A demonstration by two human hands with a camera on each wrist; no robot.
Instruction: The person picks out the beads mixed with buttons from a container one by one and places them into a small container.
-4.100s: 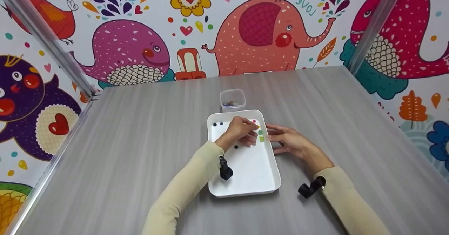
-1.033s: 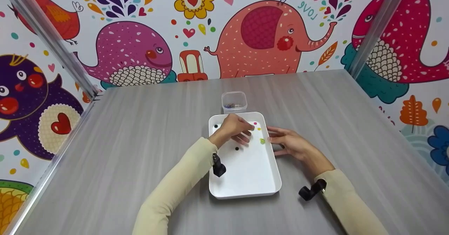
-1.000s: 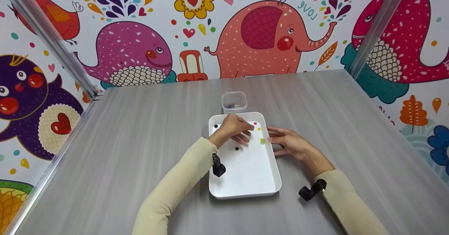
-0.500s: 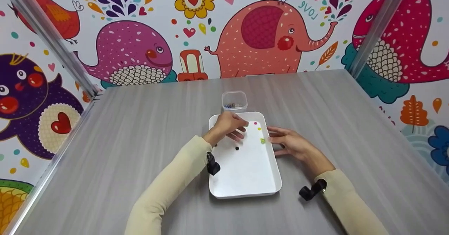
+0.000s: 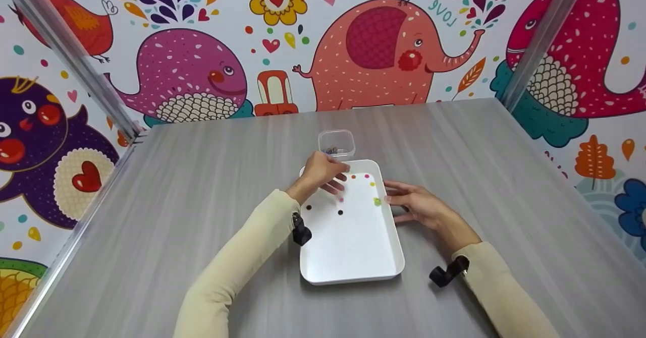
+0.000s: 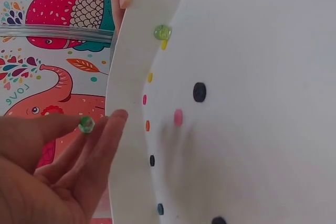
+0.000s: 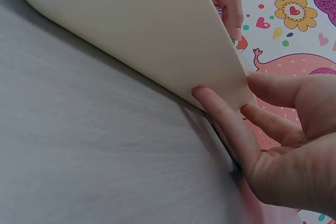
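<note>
My left hand (image 5: 323, 170) hovers over the far left part of a white tray (image 5: 353, 247), near a small clear box (image 5: 336, 141). In the left wrist view it pinches a green faceted bead (image 6: 86, 125) between thumb and finger. Small coloured beads lie in the tray: a light green bead (image 6: 163, 32), a pink bead (image 6: 178, 117), an orange bead (image 6: 147, 125), a black bead (image 6: 199, 92) and several others. My right hand (image 5: 416, 204) rests its extended fingertips (image 7: 202, 93) against the tray's outer right wall.
The clear box stands just behind the tray, with several small coloured pieces (image 5: 331, 151) at its bottom. A grey wood-grain table (image 5: 227, 156) lies all around. Behind it rises a wall (image 5: 282, 50) with cartoon animals, and metal posts (image 5: 540, 40) stand at the corners.
The left hand has moved left and away from the tray's right side toward the clear box. A green bead has left the row there. The right hand stays at the tray wall.
</note>
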